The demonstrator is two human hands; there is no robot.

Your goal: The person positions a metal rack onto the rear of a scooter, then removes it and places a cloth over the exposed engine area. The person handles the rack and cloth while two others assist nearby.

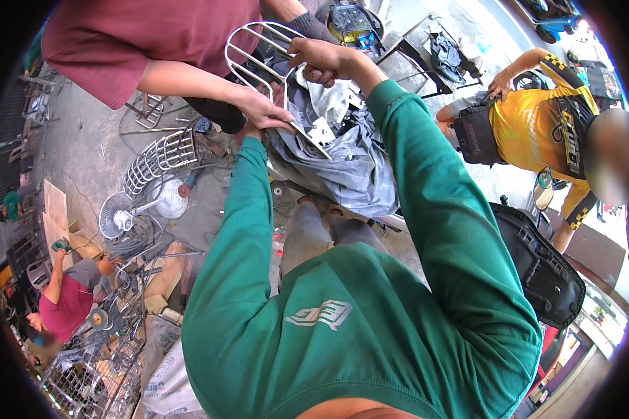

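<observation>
A light metal rack (258,71) with a rounded end and parallel bars tilts over a grey cloth. My right hand (321,61) is closed at the rack's right side, thumb and forefinger at a bar, other fingers curled. Low on the rack is my left hand (252,130), closed around its frame and mostly hidden behind a co-worker's hand (264,108). That co-worker, in a maroon shirt, grips the same lower part. Beneath the rack, the crumpled grey cloth (353,171) covers something I cannot make out.
To the left stand a fan (117,216) and a curved metal grille (162,159) among cables. A person in yellow (531,133) stands at right, near a black plastic shell (541,265). Another person in maroon (70,300) works at lower left by stacked metal frames (94,373).
</observation>
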